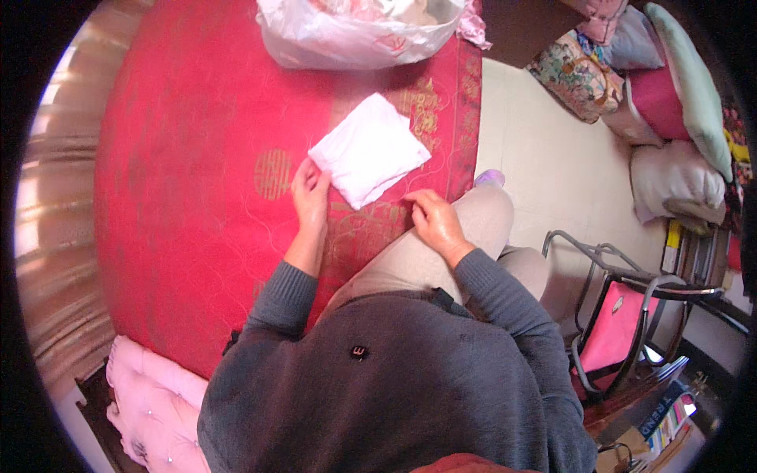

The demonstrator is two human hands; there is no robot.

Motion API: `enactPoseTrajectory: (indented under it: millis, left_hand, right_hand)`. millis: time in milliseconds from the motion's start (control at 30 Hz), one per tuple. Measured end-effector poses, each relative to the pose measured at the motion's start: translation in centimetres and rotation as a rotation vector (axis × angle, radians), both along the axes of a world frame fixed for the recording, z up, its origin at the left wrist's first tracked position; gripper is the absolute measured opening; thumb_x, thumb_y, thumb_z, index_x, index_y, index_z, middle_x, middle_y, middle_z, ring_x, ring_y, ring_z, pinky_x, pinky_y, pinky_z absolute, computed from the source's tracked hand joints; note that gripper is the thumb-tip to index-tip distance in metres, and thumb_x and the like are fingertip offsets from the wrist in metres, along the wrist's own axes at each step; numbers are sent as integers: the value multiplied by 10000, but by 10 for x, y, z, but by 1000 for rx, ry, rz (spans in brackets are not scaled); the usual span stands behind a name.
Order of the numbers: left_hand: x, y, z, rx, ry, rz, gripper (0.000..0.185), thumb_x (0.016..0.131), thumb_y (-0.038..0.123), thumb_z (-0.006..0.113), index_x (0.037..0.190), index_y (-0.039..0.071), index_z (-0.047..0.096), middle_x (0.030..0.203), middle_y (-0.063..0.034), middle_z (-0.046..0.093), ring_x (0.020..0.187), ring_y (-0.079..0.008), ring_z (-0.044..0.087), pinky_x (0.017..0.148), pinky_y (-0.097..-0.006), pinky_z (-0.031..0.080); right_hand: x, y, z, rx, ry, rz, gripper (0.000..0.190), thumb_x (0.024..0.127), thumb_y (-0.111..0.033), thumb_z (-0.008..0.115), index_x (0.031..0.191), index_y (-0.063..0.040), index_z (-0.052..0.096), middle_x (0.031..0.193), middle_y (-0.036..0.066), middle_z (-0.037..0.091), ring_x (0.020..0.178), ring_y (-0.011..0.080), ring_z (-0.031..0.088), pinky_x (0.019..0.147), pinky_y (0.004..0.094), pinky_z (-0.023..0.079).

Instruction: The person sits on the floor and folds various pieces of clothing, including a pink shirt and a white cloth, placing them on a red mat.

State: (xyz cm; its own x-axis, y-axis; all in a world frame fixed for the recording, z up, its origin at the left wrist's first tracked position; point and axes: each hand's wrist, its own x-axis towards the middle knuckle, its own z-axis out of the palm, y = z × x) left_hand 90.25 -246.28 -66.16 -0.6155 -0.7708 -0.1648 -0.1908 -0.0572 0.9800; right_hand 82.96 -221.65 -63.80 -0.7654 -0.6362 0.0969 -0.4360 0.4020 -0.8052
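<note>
A folded white cloth (371,152) lies in front of me on a red patterned bed cover (195,177), one corner pointing towards me. At its left corner is my left hand (309,190), its fingers touching the edge; whether they pinch the fabric I cannot tell. My right hand (434,219) hovers close to my thigh, below the cloth's right side and apart from it. Its fingers are loosely bent and hold nothing.
A white plastic bag (361,44) full of cloth items stands beyond the folded cloth. Pillows (677,177) and a floral bag (579,77) are piled at the right. A metal-framed chair (612,319) with a pink back stands near me. A pink tufted headboard or cushion (157,408) is at lower left.
</note>
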Motion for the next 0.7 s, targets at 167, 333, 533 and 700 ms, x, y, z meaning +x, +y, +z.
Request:
enactPoseTrajectory:
  millis: [167,333,533,700]
  left_hand:
    - [-16,6,-18,346,-84,-43,412,869,150,693,1212,-18,541,1066,-92,633,965,-178,596,859,-298,475]
    - [-10,-27,-26,241,-28,89,268,893,111,649,1120,4,554,1055,-85,624,922,-176,593,834,-337,500]
    - [95,-145,-35,82,-208,275,412,878,40,634,1255,-27,479,1154,-124,596,1032,-219,593,908,-343,480]
    - [28,-106,10,-645,-170,232,505,844,-19,594,1333,-9,468,1282,-146,509,1141,-231,514,976,-330,424]
  right_hand:
    - [1,-2,0,42,-11,37,216,834,-63,548,1033,-45,632,984,185,640,911,376,630,788,440,515]
    - [-5,3,0,44,-44,7,205,839,-63,550,1027,-51,632,987,183,642,911,377,630,785,437,517]
    - [-23,9,7,-75,-114,-81,208,838,-45,545,1019,-44,648,980,180,654,906,365,639,786,418,519]
    - [-70,38,-12,-155,24,-397,195,835,-11,534,986,-26,657,910,175,666,868,339,662,758,388,530]
